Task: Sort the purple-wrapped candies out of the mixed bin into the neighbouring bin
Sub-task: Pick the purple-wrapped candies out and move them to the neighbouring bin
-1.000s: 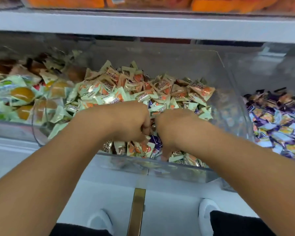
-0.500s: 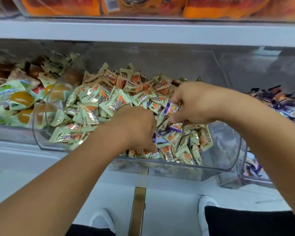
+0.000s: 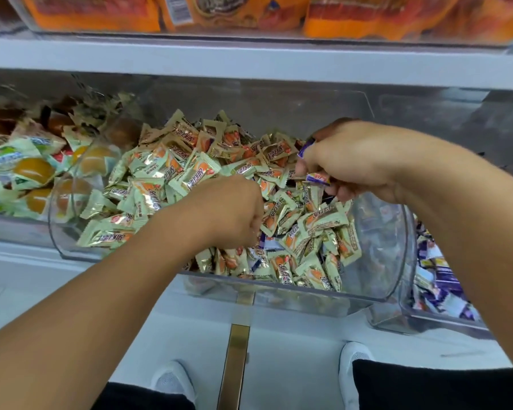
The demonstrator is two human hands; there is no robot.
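I see the right hand [image 3: 350, 161] raised over the mixed bin [image 3: 379, 250] at about two o'clock from the pile's centre, fingers curled round purple-wrapped candies [image 3: 317, 178]; one purple end also pokes out at the top of the fist. The left hand [image 3: 234, 211] is down in the pile of pale green candies [image 3: 172, 179], fingers curled under and hidden, so I cannot tell whether it grips anything. The neighbouring bin [image 3: 439, 273] of purple wrappers sits at three o'clock, just beside the mixed bin. At nine o'clock lies a bin of jelly cups [image 3: 27, 173].
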